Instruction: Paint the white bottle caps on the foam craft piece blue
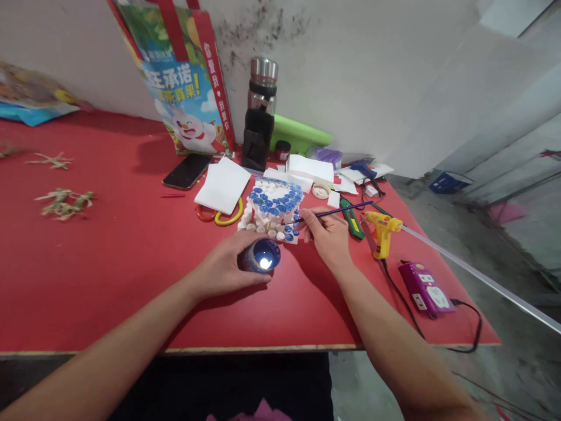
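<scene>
My left hand [230,263] is wrapped around a small jar of blue paint [263,255], its open top tilted toward me. Between the fingers of my right hand [326,234] is a thin dark-handled paintbrush [335,212]. Its tip points left and meets the lower part of a white craft board [258,231] covered with small round pieces. Many of these pieces [280,202] are painted blue, mostly in a curved band; others, along the top and the lower left, are white. I cannot tell whether the bristles touch a piece.
A yellow glue gun [383,231] and a purple power box [425,289] with cords lie to the right, by a green utility knife [352,219]. White paper [223,184] overlaps scissors [230,216]. A phone [187,171], flask [260,111] and gift bag [188,88] stand or lie behind.
</scene>
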The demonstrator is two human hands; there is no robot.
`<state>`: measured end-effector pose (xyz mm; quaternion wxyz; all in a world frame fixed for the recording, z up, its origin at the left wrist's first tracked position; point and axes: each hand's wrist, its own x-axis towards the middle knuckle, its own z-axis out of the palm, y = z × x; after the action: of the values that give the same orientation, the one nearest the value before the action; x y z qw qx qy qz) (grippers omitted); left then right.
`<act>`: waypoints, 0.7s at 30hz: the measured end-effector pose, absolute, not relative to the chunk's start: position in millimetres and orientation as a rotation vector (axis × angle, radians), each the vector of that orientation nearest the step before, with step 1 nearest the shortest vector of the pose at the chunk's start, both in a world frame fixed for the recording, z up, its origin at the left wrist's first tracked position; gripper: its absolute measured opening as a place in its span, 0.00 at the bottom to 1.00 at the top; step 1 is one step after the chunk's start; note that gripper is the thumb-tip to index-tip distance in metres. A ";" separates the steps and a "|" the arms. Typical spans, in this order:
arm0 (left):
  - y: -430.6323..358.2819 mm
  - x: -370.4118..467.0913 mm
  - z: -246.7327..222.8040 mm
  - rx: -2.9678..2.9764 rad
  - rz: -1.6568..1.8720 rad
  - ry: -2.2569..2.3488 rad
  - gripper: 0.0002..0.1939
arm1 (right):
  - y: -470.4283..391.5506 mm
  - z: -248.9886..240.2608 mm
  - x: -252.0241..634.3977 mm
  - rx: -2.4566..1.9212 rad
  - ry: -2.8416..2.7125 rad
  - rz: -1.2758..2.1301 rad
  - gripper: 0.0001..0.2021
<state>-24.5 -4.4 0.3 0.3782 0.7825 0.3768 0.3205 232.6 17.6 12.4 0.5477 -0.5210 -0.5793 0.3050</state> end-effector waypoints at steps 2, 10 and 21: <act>-4.6 -24.6 -0.1 1.995 0.820 0.967 0.35 | 17.6 12.1 232.5 -1.241 -1.374 0.725 0.24; -3.5 -25.0 -1.3 2.005 0.827 0.964 0.35 | 18.1 11.0 233.9 -1.227 -1.396 0.702 0.22; -3.3 -25.8 -2.2 2.019 0.833 0.953 0.35 | 17.6 10.8 232.2 -1.231 -1.352 0.762 0.25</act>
<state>-25.8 -3.3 -2.2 0.3701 0.7871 0.3716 0.3246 232.2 17.6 10.8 0.5481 -0.5199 -0.5708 0.3217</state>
